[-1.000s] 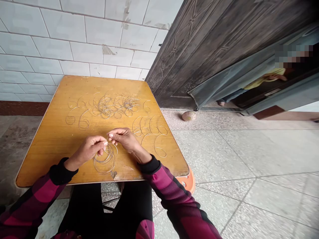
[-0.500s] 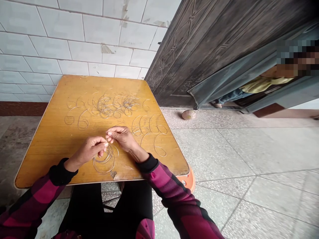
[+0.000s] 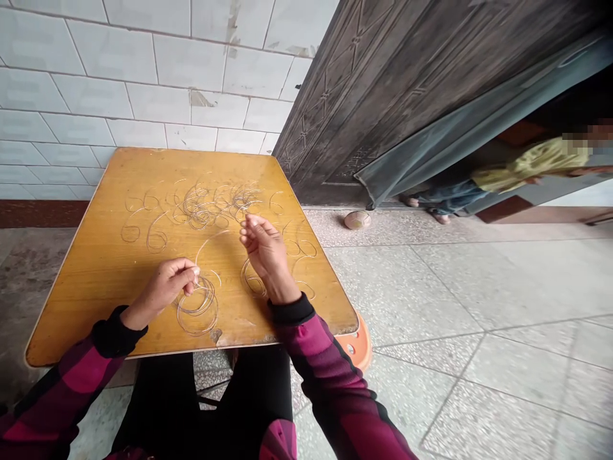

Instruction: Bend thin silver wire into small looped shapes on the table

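My left hand [image 3: 165,285] pinches thin silvery wire at the top of a coil of wire rings [image 3: 198,311], which lies on the yellow wooden table top [image 3: 86,287]. A long wire end [image 3: 213,236] arcs up and away from that hand. My right hand [image 3: 266,254] is raised above the table's right side, its fingertips near the wire tangle [image 3: 211,206] and touching no visible wire. Below its wrist lies a small wire loop [image 3: 253,279], and more wire curls [image 3: 301,246] lie to the right, partly hidden by this hand.
A dark embossed door [image 3: 383,96] and a white tiled wall [image 3: 143,64] stand beyond the table. An orange stool [image 3: 358,345] shows under its right corner. A small ball [image 3: 357,220] lies on the speckled floor, and a person in a yellow top [image 3: 527,169] is at the doorway.
My right hand has left the wire near my left hand and lifted away to the upper right. A long wire end now arcs free. The person at the doorway has shifted.
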`<act>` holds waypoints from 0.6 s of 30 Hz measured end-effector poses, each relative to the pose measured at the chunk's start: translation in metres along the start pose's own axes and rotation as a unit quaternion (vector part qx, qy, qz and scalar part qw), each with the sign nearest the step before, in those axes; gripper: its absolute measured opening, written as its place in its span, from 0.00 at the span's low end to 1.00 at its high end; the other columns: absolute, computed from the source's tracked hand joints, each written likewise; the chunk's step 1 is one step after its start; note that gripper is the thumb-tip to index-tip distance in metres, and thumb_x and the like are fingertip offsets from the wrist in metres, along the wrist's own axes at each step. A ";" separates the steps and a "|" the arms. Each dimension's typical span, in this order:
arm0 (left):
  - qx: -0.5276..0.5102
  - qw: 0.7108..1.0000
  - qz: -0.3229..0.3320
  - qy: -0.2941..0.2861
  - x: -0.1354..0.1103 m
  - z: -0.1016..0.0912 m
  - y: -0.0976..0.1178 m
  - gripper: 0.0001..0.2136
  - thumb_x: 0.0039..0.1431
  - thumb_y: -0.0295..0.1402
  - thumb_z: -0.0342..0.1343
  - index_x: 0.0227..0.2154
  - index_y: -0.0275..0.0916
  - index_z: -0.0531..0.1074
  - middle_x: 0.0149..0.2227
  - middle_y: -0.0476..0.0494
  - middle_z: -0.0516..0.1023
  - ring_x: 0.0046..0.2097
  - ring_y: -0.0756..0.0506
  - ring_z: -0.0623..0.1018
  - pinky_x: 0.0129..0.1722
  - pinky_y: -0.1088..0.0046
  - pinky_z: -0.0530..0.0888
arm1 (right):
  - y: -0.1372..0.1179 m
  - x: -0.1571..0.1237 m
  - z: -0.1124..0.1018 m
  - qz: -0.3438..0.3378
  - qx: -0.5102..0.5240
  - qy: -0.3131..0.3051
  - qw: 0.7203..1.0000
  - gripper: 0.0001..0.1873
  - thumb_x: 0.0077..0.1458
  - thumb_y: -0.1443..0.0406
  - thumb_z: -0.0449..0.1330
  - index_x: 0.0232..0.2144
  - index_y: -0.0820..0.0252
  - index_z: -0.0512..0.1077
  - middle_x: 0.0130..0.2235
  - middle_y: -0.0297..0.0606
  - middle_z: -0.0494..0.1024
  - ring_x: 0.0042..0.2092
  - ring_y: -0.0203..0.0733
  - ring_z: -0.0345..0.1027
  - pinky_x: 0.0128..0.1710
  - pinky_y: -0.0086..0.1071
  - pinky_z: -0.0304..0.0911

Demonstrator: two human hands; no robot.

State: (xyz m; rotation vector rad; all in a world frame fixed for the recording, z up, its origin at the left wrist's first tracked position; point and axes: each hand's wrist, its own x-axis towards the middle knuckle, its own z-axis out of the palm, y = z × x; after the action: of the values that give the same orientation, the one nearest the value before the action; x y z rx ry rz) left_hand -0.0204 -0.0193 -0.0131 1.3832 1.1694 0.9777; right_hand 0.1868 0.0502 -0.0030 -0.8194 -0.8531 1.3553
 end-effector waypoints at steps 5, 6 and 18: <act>-0.079 0.995 -0.020 0.059 0.007 -0.002 -0.005 0.11 0.53 0.36 0.57 0.20 0.36 0.69 0.18 0.50 0.70 0.20 0.53 0.68 0.21 0.77 0.64 | -0.009 -0.037 -0.006 -0.152 -0.260 -0.093 0.949 0.05 0.55 0.61 0.62 0.32 0.55 0.76 0.30 0.34 0.74 0.28 0.33 0.65 0.29 0.30 0.64; -0.084 0.994 -0.023 0.062 0.008 -0.002 -0.006 0.11 0.53 0.36 0.57 0.20 0.36 0.69 0.18 0.50 0.70 0.20 0.53 0.68 0.21 0.78 0.64 | -0.007 -0.047 -0.005 -0.191 -0.327 -0.141 0.915 0.06 0.55 0.61 0.62 0.34 0.55 0.76 0.31 0.35 0.74 0.30 0.35 0.67 0.31 0.31 0.64; -0.097 0.994 -0.024 0.033 0.009 -0.002 -0.008 0.11 0.53 0.37 0.58 0.21 0.35 0.70 0.19 0.50 0.70 0.21 0.53 0.68 0.21 0.77 0.65 | 0.017 -0.079 0.006 -0.366 -0.712 -0.246 0.547 0.10 0.63 0.71 0.50 0.38 0.62 0.72 0.30 0.36 0.71 0.29 0.35 0.61 0.24 0.29 0.50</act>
State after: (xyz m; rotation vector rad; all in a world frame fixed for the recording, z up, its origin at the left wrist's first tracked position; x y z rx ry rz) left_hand -0.0217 -0.0105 -0.0205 1.1718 1.1202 1.0801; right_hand 0.1711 -0.0282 -0.0188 -0.9929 -2.5192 -0.2267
